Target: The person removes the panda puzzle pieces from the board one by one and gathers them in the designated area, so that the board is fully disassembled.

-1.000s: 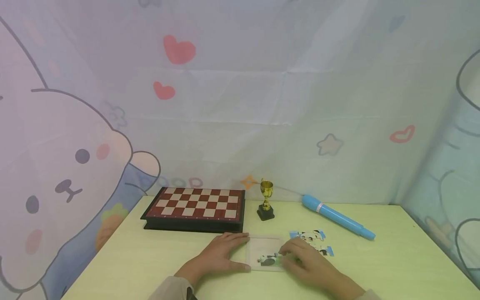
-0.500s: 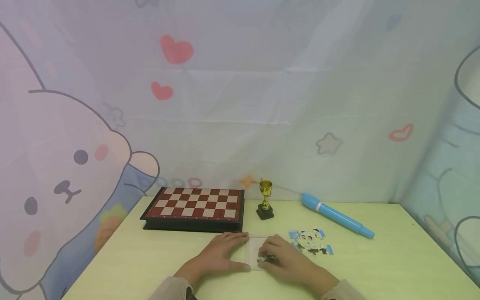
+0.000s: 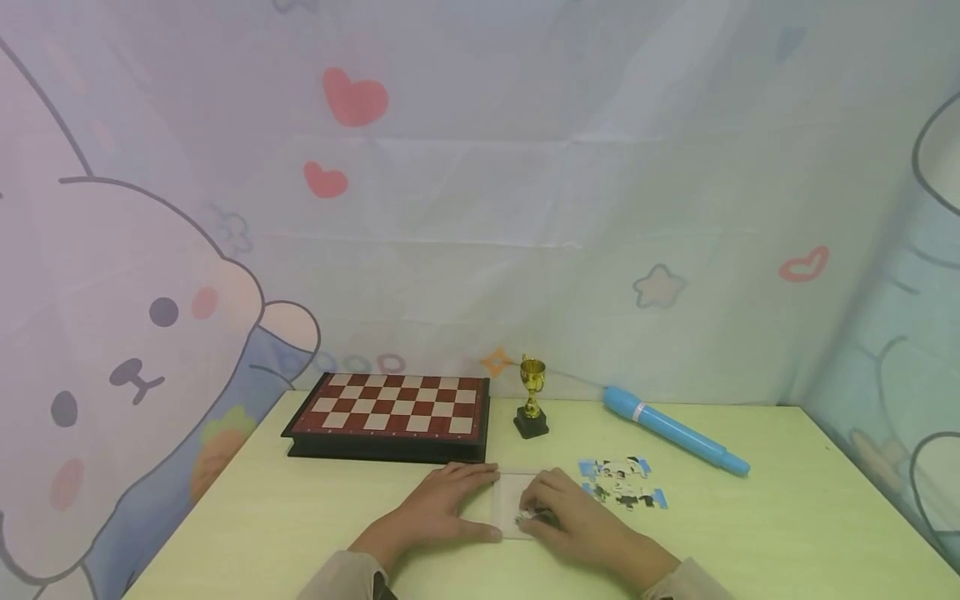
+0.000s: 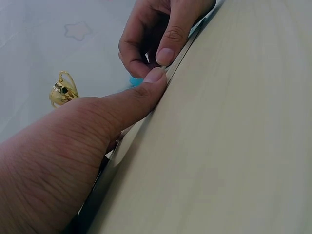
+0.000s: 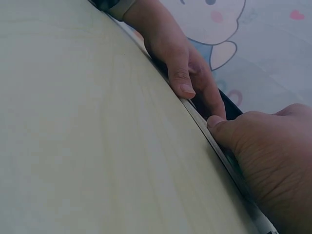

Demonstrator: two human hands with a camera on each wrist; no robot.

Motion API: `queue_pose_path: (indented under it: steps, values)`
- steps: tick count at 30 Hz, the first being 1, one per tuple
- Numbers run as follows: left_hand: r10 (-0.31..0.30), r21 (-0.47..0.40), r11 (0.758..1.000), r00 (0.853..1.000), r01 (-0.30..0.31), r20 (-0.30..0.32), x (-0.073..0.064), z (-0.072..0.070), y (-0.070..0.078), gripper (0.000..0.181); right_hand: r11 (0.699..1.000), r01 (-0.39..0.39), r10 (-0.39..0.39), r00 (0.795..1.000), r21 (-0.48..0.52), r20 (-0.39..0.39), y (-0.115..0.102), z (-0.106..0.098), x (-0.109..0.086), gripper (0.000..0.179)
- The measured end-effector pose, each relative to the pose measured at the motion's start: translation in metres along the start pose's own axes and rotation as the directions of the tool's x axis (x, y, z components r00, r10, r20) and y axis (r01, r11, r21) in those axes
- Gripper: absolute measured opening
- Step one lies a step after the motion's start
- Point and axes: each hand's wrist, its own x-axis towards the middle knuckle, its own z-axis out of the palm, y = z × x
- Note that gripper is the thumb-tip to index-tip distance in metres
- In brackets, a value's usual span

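A pale, shallow puzzle tray point(image 3: 510, 485) lies flat on the table in the head view. My left hand point(image 3: 438, 508) rests along its left side, fingers and thumb extended, touching the edge near two corners. Over the tray's right half, my right hand point(image 3: 576, 523) has bent fingers and pinches a panda-pattern jigsaw piece point(image 3: 545, 516), mostly covered by the fingers. Several joined jigsaw pieces point(image 3: 619, 472) with a panda picture and blue corners lie to the right of the tray. In the left wrist view, the right thumb point(image 4: 166, 54) sits close to the left thumb point(image 4: 155, 75).
Behind the left hand stands a folded chessboard box point(image 3: 390, 417). A small gold trophy point(image 3: 532, 396) on a black base stands beyond the tray. A blue pen-shaped tube point(image 3: 678, 432) lies at the back right. A printed curtain point(image 3: 480, 208) hangs behind the table.
My right hand has moved left from the tray's right edge to over its middle, covering much of the panda-pattern piece, and then nearly stopped. My left hand has kept its place.
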Motion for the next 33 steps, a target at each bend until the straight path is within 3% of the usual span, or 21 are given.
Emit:
queue_pose_path:
  steps: [10,22,33]
  values:
    - [0.002,-0.004,1.0,1.0,-0.002,0.003,0.0014,0.002,-0.002,0.086,0.999,-0.017,0.018,1.0,0.044,-0.009,-0.0033,-0.003,-0.0016,0.019]
    - [0.0,-0.005,1.0,1.0,0.0,0.001,0.0013,0.0021,-0.0023,0.086,0.999,0.033,-0.033,0.999,0.042,0.011,-0.0025,-0.0034,-0.0009,0.021]
    - [-0.002,-0.001,1.0,1.0,0.002,-0.001,0.0007,-0.0012,0.0017,0.086,0.98,0.148,-0.142,0.988,0.129,-0.055,-0.0029,-0.0048,-0.0017,0.019]
